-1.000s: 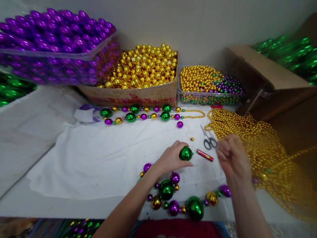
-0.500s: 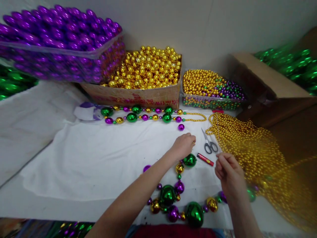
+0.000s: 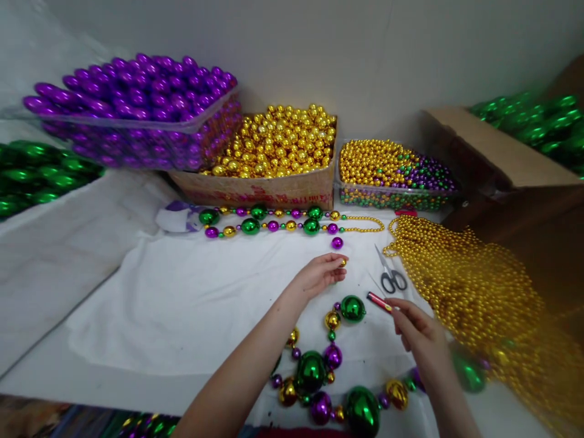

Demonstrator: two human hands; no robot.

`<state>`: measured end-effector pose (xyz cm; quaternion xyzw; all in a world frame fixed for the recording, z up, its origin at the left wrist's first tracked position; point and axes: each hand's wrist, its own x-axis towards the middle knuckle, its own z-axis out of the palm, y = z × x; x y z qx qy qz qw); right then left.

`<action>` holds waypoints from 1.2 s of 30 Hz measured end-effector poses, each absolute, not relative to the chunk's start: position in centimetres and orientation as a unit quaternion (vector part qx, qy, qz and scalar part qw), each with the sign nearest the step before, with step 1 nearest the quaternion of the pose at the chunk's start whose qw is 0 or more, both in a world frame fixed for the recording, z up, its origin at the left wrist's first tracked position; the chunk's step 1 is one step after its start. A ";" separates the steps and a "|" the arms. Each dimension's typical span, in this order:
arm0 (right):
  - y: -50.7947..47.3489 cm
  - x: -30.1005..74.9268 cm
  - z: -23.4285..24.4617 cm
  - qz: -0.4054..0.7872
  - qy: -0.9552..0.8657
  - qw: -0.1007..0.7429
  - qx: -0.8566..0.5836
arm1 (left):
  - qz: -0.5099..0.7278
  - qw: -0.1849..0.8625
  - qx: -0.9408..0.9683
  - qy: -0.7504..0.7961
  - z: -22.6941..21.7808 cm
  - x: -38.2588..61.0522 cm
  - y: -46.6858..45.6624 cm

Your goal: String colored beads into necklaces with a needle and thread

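Note:
My left hand (image 3: 319,275) hovers over the white cloth (image 3: 182,298), fingers pinched on a small gold bead (image 3: 342,263). My right hand (image 3: 417,331) is pinched close to a red lighter (image 3: 379,302), apparently on a thin thread that I cannot make out clearly. Between and below my hands lies a part-strung necklace (image 3: 328,359) of green, purple and gold balls, its large green ball (image 3: 353,308) at the top end. A loose purple bead (image 3: 337,243) rests just beyond my left hand.
Scissors (image 3: 391,277) lie by a heap of gold bead strands (image 3: 474,292). A finished necklace (image 3: 274,219) lies in front of a cardboard box of gold balls (image 3: 274,146), a purple ball tray (image 3: 137,115) and a mixed small-bead tray (image 3: 392,167). Green balls sit far left and right.
My left hand let go of the large green ball, reached forward and picked up the small gold bead. My right hand dropped lower, near the lighter. The view tilted down.

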<state>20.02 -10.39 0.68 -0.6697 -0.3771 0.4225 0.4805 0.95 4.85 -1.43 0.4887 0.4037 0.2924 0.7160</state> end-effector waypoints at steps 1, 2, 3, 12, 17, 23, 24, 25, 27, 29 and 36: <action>-10.4 19.9 0.8 0.408 -0.400 0.463 -0.678 | 0.305 0.739 0.457 0.390 -1.5 0.3 4.6; -10.5 19.8 0.9 0.394 -0.420 0.449 -0.684 | 0.317 0.758 0.427 0.377 -1.6 -0.3 4.4; -10.6 19.7 1.2 0.380 -0.435 0.439 -0.688 | 0.327 0.775 0.400 0.364 -1.7 -0.7 4.3; -11.0 19.0 3.0 0.324 -0.473 0.404 -0.713 | 0.360 0.843 0.259 0.304 -2.1 -1.5 4.4; -10.9 19.0 2.9 0.323 -0.475 0.398 -0.715 | 0.363 0.849 0.241 0.299 -1.7 -1.5 4.2; -11.3 19.5 2.7 0.334 -0.485 0.383 -0.712 | 0.370 0.835 0.261 0.314 -1.3 -1.5 4.1; -11.2 19.5 2.6 0.337 -0.487 0.380 -0.710 | 0.370 0.834 0.261 0.317 -1.2 -1.4 4.0; -11.0 19.3 2.4 0.341 -0.489 0.382 -0.706 | 0.368 0.834 0.260 0.318 -1.1 -1.2 3.9; -10.4 18.7 1.9 0.350 -0.490 0.398 -0.692 | 0.357 0.840 0.256 0.318 -0.9 -0.5 3.4; -9.5 17.6 1.2 0.359 -0.489 0.417 -0.677 | 0.340 0.847 0.258 0.317 -0.6 0.6 2.6; -8.2 15.7 0.1 0.367 -0.506 0.404 -0.667 | 0.330 0.788 0.364 0.371 0.8 2.6 0.0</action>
